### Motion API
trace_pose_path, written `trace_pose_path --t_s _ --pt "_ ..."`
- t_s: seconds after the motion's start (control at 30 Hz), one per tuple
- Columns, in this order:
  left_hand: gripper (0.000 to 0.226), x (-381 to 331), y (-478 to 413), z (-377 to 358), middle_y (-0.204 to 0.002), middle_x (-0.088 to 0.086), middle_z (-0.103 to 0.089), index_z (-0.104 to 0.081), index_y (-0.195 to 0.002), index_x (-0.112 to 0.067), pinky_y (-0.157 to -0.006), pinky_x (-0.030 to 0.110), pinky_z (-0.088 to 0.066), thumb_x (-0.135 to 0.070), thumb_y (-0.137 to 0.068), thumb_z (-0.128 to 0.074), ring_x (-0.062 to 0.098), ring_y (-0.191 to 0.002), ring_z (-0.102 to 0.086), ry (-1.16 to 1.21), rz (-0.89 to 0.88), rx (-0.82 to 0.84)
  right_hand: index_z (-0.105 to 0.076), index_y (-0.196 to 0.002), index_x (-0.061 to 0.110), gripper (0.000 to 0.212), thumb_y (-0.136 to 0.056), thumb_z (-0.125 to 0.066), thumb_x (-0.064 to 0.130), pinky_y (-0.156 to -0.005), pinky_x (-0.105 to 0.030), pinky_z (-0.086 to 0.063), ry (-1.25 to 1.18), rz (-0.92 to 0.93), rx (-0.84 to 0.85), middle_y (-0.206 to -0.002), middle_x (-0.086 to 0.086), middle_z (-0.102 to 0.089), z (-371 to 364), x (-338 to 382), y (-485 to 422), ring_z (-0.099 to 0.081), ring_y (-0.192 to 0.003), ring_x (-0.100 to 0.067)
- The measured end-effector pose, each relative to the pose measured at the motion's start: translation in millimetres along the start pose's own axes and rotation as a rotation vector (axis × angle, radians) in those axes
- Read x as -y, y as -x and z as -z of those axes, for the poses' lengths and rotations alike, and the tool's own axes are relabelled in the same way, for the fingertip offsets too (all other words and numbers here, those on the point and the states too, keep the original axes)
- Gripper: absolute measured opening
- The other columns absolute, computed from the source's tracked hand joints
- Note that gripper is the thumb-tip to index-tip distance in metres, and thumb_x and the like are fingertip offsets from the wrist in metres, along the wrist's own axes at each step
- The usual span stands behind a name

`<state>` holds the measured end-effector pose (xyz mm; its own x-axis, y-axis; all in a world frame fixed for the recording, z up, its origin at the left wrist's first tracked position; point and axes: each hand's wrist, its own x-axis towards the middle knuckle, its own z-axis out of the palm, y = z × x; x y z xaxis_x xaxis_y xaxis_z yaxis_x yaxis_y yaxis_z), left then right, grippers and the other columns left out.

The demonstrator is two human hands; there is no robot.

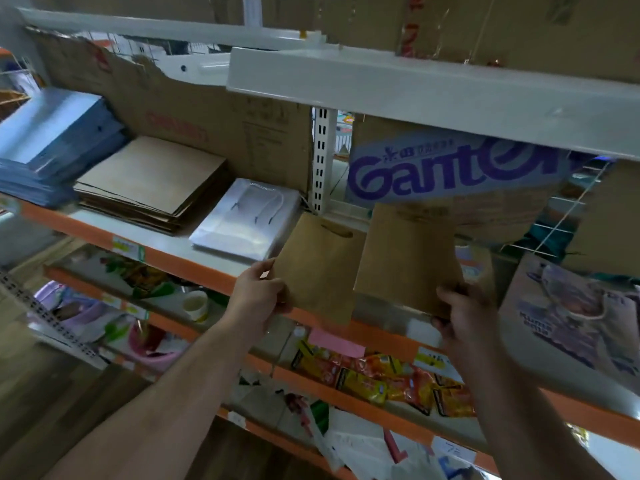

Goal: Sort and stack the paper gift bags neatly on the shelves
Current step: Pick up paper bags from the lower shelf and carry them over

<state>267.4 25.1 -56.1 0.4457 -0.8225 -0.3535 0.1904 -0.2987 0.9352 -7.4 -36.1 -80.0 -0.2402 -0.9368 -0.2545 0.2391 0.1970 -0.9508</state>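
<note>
The left hand (258, 289) pinches a small brown bag (318, 268) by its left edge, thumb in front and fingers curled behind. Just beside it the right hand (464, 317) grips a second brown bag (408, 254) at its lower right corner. Both bags are held up flat, apart from each other, in front of the orange-edged shelf (86, 230). Just left of the left hand, on that shelf, lie white bags (242, 226), then a stack of larger brown bags (152, 185), then blue bags (52, 143) farthest out. Right of the right hand leans a printed bag (571, 313); behind both grips stands a cardboard sheet (450, 168) with purple lettering.
</note>
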Motion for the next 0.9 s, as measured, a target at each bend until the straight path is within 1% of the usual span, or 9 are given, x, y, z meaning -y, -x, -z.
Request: trace_pose_path --t_s 0.13,0.2,0.3,0.43,0.53,0.6,0.7,0.8,0.9 --pt "0.049 -8 -39 -11 -0.117 0.019 -0.054 -0.055 -0.137 -0.015 -0.052 0.033 -0.057 0.009 -0.095 -0.050 0.028 -0.070 -0.060 -0.095 -0.038 -0.007 -0.058 -0.131 0.023 0.039 -0.094 -0.060 0.010 -0.053 -0.032 -0.043 0.032 -0.011 -0.002 -0.113 -0.004 -0.059 -9 -1 -37 -0.057 -0.081 -0.026" --pt "0.051 -12 -55 -16 -0.110 0.017 -0.056 -0.054 -0.139 -0.015 -0.055 0.033 -0.059 0.011 -0.094 -0.048 0.028 -0.070 -0.061 -0.133 -0.036 -0.005 -0.059 -0.131 0.028 0.042 -0.094 -0.060 0.009 -0.048 -0.029 -0.039 0.005 -0.028 -0.007 -0.110 -0.002 -0.061 -15 -1 -51 -0.055 -0.076 -0.025" --pt "0.052 -13 -77 -23 -0.117 0.015 -0.060 -0.053 -0.139 -0.017 -0.061 0.034 -0.061 0.009 -0.094 -0.048 0.029 -0.080 -0.067 -0.221 -0.033 -0.019 -0.061 -0.129 0.035 0.045 -0.091 -0.063 0.011 -0.050 -0.029 -0.042 0.012 -0.039 -0.017 -0.118 -0.002 -0.064 -22 -2 -64 -0.062 -0.090 -0.029" --pt "0.066 -2 -89 -25 -0.145 0.012 -0.045 -0.038 -0.150 -0.026 -0.101 0.044 -0.046 -0.018 -0.089 -0.061 0.032 -0.129 -0.045 -0.970 -0.335 -0.083 -0.059 -0.123 0.032 0.037 -0.092 -0.066 0.014 -0.063 -0.034 -0.045 0.035 -0.068 -0.075 -0.124 -0.004 -0.059 -23 -3 -70 -0.058 -0.106 -0.032" --pt "0.084 3 -89 -29 -0.165 0.005 -0.011 -0.024 -0.152 -0.047 -0.119 0.058 -0.017 -0.051 -0.082 -0.069 0.033 -0.151 -0.005 -1.352 -0.547 0.118 -0.059 -0.123 0.031 0.037 -0.091 -0.064 0.013 -0.061 -0.034 -0.043 0.025 -0.057 -0.060 -0.123 -0.007 -0.061 -26 -5 -69 -0.058 -0.102 -0.031" --pt "0.085 6 -100 -30 -0.166 0.001 -0.003 -0.027 -0.149 -0.052 -0.118 0.063 -0.005 -0.065 -0.076 -0.068 0.034 -0.152 0.004 -1.460 -0.549 0.269 -0.059 -0.126 0.034 0.041 -0.090 -0.063 0.013 -0.059 -0.033 -0.042 0.036 -0.046 -0.059 -0.123 -0.006 -0.064 -31 -9 -67 -0.060 -0.099 -0.029" --pt "0.079 13 -113 -25 -0.159 -0.001 -0.024 -0.028 -0.148 -0.051 -0.118 0.060 -0.016 -0.075 -0.078 -0.054 0.033 -0.147 -0.015 -1.525 -0.571 0.385 -0.058 -0.128 0.040 0.048 -0.090 -0.062 0.011 -0.056 -0.031 -0.041 0.046 -0.007 -0.069 -0.121 -0.002 -0.065 -38 -13 -60 -0.060 -0.094 -0.027" --pt "0.077 20 -115 -24 -0.153 -0.005 -0.032 -0.024 -0.148 -0.051 -0.112 0.060 -0.027 -0.079 -0.079 -0.045 0.032 -0.141 -0.025 -1.546 -0.635 0.343 -0.059 -0.125 0.038 0.043 -0.092 -0.061 0.011 -0.052 -0.030 -0.043 0.101 0.023 -0.087 -0.118 0.000 -0.064 -47 -14 -52 -0.061 -0.092 -0.026" --pt "0.073 25 -117 -26 -0.147 -0.006 -0.038 -0.026 -0.144 -0.052 -0.107 0.057 -0.030 -0.082 -0.079 -0.041 0.031 -0.135 -0.031 -1.520 -0.686 0.281 -0.063 -0.100 0.025 0.018 -0.093 -0.060 0.008 -0.054 -0.030 -0.041 0.122 0.019 -0.117 -0.107 -0.006 -0.062 -59 -15 -44 -0.057 -0.083 -0.024"
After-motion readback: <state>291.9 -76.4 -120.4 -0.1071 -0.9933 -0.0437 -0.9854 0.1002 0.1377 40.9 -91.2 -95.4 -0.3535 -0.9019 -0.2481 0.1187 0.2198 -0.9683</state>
